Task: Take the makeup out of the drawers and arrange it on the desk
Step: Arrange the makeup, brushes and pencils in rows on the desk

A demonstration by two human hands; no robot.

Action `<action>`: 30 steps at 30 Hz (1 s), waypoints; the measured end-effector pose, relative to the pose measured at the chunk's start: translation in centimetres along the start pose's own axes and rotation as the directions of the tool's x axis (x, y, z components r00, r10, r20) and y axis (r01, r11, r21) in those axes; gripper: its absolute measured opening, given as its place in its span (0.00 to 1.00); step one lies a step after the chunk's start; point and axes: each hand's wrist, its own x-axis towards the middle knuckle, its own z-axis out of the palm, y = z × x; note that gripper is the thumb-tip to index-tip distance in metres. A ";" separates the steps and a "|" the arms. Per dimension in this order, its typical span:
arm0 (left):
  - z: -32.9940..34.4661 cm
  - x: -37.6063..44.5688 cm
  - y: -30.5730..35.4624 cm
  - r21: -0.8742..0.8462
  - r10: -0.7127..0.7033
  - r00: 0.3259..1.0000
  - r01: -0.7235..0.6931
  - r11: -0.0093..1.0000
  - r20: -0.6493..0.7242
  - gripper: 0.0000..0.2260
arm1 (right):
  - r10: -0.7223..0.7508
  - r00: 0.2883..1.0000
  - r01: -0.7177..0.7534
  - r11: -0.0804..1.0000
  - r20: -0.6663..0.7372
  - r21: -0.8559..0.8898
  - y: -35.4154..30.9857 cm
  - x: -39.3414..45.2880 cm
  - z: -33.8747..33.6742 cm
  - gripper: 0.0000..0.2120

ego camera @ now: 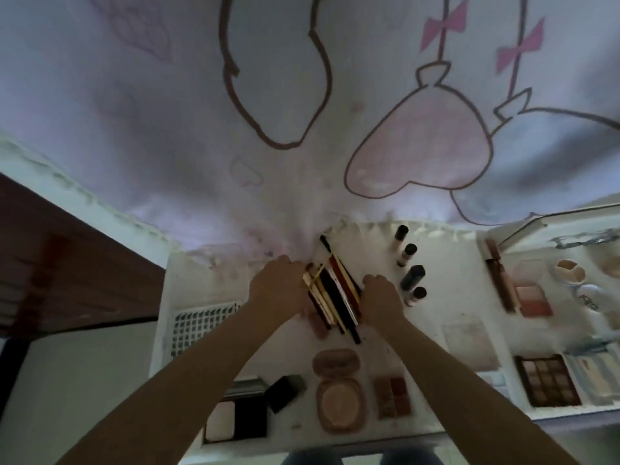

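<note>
Your two hands sit on either side of a bundle of pencils and slim sticks [332, 293] at the centre of the frame, lying on the white desk [432, 297]. The bundle's long axis runs diagonally, from the upper left near the cloth's fringe down to the lower right, where a black tip pokes out furthest. Your left hand [278, 286] presses against the bundle's left flank with its fingers curled round the gold-coloured sticks; your right hand [380, 295] is tucked against the right flank, fingers bent under and out of view, so you cannot tell whether it pinches a stick or only pushes. Both hands are equally near, so squaring the sticks up looks like a job for the pair.

Just right of your right hand stands a row of four small bottles [411, 266]; a sweep outward could topple the nearest one. Directly below the bundle lies an open powder compact [337, 391], with a small blush palette [392, 396] beside it and black cases [265, 407] at lower left. A gridded tray [204, 327] lies to the left. At the right, a brown eyeshadow palette [548, 380] and a pink blush [533, 295] lie well apart from the bundle.
</note>
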 end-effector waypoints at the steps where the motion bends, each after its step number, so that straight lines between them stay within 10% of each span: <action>1: 0.3 0.0 -0.7 0.009 0.026 0.999 -0.027 1.000 0.021 0.14 | 0.052 0.999 -0.051 0.999 0.006 -0.013 -0.2 0.1 0.1 0.11; 8: 1.9 0.4 -2.9 -0.005 0.182 0.976 -0.183 0.983 0.119 0.14 | 0.150 0.989 -0.145 0.976 0.019 -0.164 -1.4 -0.3 -1.3 0.10; 14: -0.2 1.2 0.3 -0.059 0.389 0.912 -0.398 0.915 -0.129 0.18 | 0.057 0.986 -0.087 0.977 -0.155 -0.194 -2.4 -4.5 -8.4 0.12; 21: -5.1 1.2 7.0 0.072 0.734 0.564 -0.773 0.631 -0.379 0.16 | -0.240 0.940 0.255 0.966 -0.244 0.032 -0.8 -10.8 -19.2 0.10; 26: -8.9 0.0 9.8 0.227 0.730 0.328 -0.805 0.548 -0.599 0.20 | -0.323 0.903 0.384 0.903 -0.284 0.194 1.6 -13.7 -23.3 0.07; 30: -12.6 -1.0 11.8 0.338 0.808 0.318 -0.786 0.517 -0.496 0.20 | -0.330 0.862 0.441 0.862 -0.384 0.251 2.6 -14.2 -24.7 0.12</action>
